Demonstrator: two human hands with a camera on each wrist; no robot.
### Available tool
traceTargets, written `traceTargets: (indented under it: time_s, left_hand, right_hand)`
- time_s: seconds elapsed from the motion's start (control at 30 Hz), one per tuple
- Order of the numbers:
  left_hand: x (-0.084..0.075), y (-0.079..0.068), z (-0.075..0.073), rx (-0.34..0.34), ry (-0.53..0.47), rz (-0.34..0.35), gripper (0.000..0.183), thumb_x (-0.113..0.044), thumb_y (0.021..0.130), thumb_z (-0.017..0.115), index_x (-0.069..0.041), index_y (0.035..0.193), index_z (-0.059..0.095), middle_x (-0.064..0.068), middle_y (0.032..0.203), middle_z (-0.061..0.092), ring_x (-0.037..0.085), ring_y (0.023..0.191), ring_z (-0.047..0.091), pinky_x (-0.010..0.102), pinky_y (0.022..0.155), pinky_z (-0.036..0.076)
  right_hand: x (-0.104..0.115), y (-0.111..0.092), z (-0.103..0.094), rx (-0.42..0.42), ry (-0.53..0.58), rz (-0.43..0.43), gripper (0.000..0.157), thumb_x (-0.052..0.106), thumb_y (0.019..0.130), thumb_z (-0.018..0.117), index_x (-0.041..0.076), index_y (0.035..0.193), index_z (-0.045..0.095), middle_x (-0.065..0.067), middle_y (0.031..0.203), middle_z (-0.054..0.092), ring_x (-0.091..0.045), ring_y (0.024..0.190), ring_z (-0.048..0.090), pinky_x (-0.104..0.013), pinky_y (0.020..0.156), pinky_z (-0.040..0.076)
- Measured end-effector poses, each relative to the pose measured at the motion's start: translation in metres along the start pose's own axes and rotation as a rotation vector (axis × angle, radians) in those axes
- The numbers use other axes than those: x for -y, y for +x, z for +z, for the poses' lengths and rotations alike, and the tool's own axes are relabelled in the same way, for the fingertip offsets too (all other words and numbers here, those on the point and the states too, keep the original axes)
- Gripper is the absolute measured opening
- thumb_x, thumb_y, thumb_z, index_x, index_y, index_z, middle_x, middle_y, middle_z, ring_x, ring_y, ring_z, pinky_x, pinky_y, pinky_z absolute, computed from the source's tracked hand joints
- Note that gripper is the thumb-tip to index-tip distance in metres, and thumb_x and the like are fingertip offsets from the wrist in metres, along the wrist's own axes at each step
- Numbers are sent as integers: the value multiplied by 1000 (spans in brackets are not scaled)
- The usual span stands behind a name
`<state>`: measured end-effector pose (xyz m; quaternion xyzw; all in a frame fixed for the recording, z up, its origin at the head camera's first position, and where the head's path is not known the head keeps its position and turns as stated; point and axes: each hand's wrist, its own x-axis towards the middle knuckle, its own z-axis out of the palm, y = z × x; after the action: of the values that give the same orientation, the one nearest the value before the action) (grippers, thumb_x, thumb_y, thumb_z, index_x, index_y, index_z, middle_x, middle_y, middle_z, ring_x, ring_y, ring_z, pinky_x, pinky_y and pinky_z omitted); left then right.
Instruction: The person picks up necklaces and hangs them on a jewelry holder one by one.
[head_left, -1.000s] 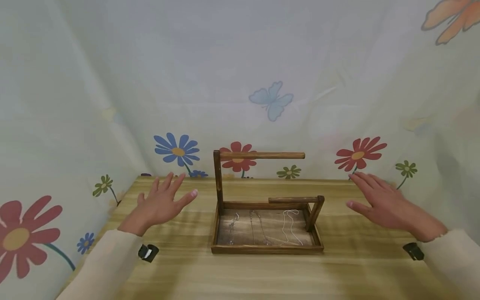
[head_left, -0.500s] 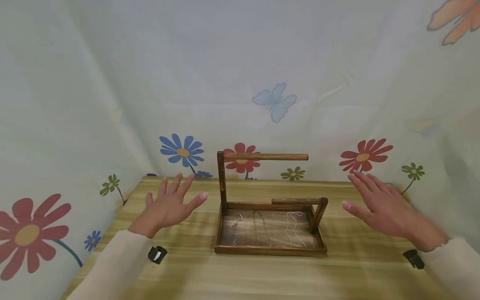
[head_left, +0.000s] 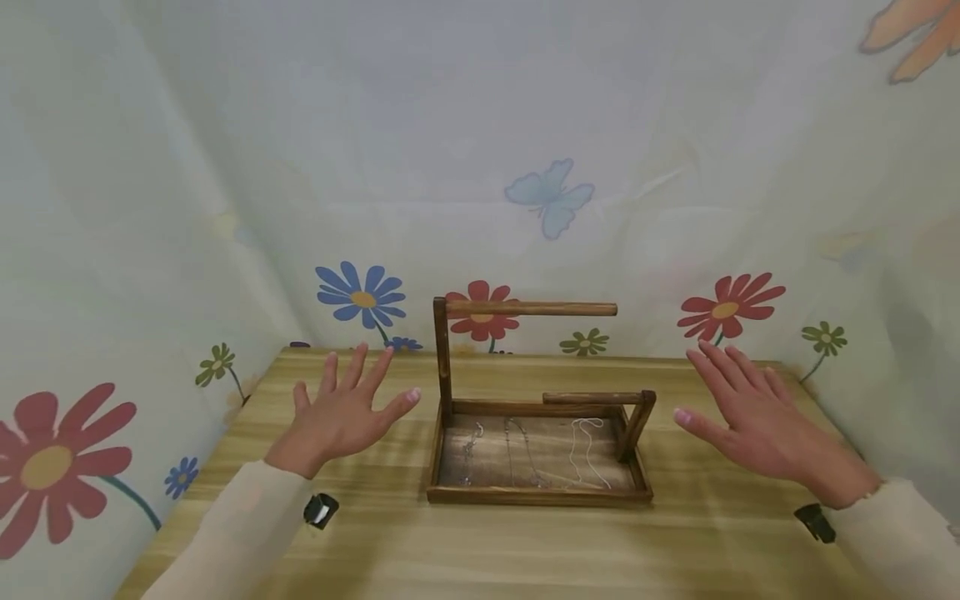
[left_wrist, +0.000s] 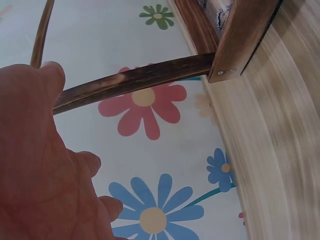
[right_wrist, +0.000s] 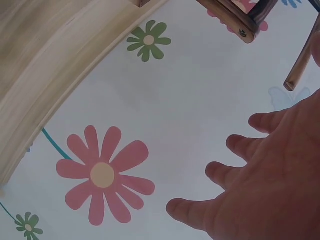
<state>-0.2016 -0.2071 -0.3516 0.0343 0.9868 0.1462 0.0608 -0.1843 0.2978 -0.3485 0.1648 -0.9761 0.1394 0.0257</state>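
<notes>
Centrally, between the two hands, a brown wooden stand [head_left: 540, 497] sits on the table [head_left: 465, 554]: a shallow rectangular tray with an upright post at each end, the left one taller, each bearing a horizontal bar. Across the tray's grained floor lie three thin chains, a silvery one [head_left: 469, 447], a darker linked one [head_left: 530, 454] and a pale looped one [head_left: 587, 450]. Only the left wrist view shows metal screw heads [left_wrist: 220, 73] at the tall post's foot; the right wrist view catches a bar's blunt, round end [right_wrist: 289, 86]. Both the left hand [head_left: 341, 422] and the right hand [head_left: 761, 429] hang apart from the stand, fingers spread. Streaky wood grain covers the table; behind it, a creased, pale backdrop [head_left: 420, 125] carries flat-petalled flowers.
</notes>
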Motion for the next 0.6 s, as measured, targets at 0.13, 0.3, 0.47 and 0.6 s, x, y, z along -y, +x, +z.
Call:
traceTargets:
  time_s: [0.13,0.3,0.47,0.6]
  left_hand:
    - [0,-3,2,8,2,-4,99,-90,92,28,-31,169,5,13,177,-9,54,158,-16,86,111,-14]
    - [-3,-2,5,2,16,-6,98,-89,93,28,-32,169,3,13,177,-10,54,158,-16,86,112,-14]
    - [-5,-2,9,-14,25,-5,100,-89,92,28,-30,169,4,14,177,-8,54,159,-14,84,114,-12]
    - [-8,-2,13,-33,35,2,100,-88,93,28,-28,170,5,14,177,-8,53,159,-12,82,116,-10]
  right_hand:
    - [1,3,5,-21,2,-20,95,57,102,57,15,170,6,-20,176,4,-51,160,1,-82,116,2]
    - [1,2,8,-25,17,-9,96,58,102,56,16,170,2,-19,177,0,-51,161,-1,-82,117,-1]
    - [1,2,13,-13,34,-4,98,59,102,56,16,170,0,-20,176,-1,-52,160,-2,-82,116,-1]
    - [2,2,18,-12,32,-12,98,58,102,57,14,169,0,-20,176,-2,-54,159,1,-82,116,1]
